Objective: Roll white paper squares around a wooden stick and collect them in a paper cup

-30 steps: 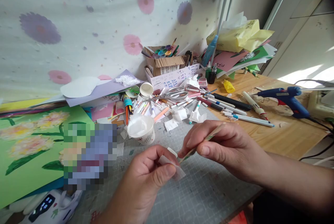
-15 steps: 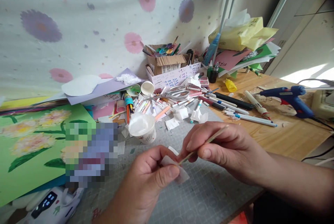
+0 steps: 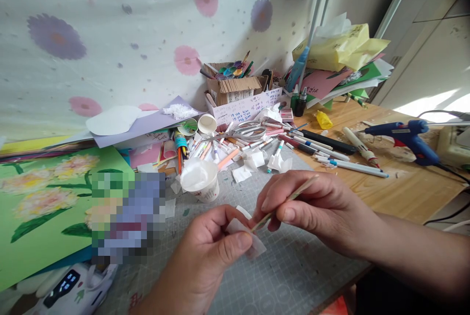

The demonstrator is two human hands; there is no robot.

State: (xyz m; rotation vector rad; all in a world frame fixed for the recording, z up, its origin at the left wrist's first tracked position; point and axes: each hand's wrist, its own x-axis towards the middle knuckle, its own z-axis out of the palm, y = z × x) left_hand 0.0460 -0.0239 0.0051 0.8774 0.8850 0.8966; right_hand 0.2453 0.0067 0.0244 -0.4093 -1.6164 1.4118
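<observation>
My left hand [image 3: 216, 246] pinches a small piece of thin white paper [image 3: 258, 243] between thumb and fingers, above the grey cutting mat [image 3: 286, 281]. In my right hand [image 3: 308, 207] is a thin, flat wooden stick [image 3: 303, 187], gripped between thumb and forefinger. Its lower end touches the paper by my left thumb; the exact contact is partly hidden by the fingers. Just beyond my hands stands a paper cup [image 3: 200, 180] with white material inside. Scraps of white paper [image 3: 242, 173] lie on the mat behind my fingers.
A blue glue gun [image 3: 407, 134] rests on the wooden table at right. Pens and markers [image 3: 330, 151] are scattered behind my hands, with scissors [image 3: 249, 130] among them. A cardboard box [image 3: 237, 87] stands against the wall. A green flower painting [image 3: 47, 197] lies at left.
The stick in my right hand has shifted and turned very slightly, its upper end a little to the left. My left hand still pinches the paper in the same place.
</observation>
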